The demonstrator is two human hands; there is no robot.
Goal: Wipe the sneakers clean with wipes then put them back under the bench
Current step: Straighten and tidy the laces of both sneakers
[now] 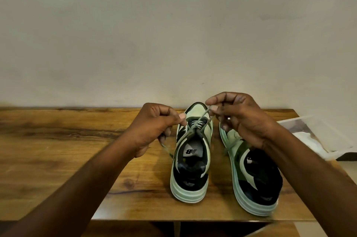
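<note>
Both hands (pixel 195 120) pinched the laces (pixel 199 123) of 1 sneaker (pixel 190 169) on the tabletop (pixel 77 149); a hard pull could tip it.

A home interior, probably an entryway: a wood-grain bench (pixel 58 140) stands against a plain, scuffed off-white wall (pixel 173 33), with a pair of sneakers (pixel 190 188) resting on it.
</note>
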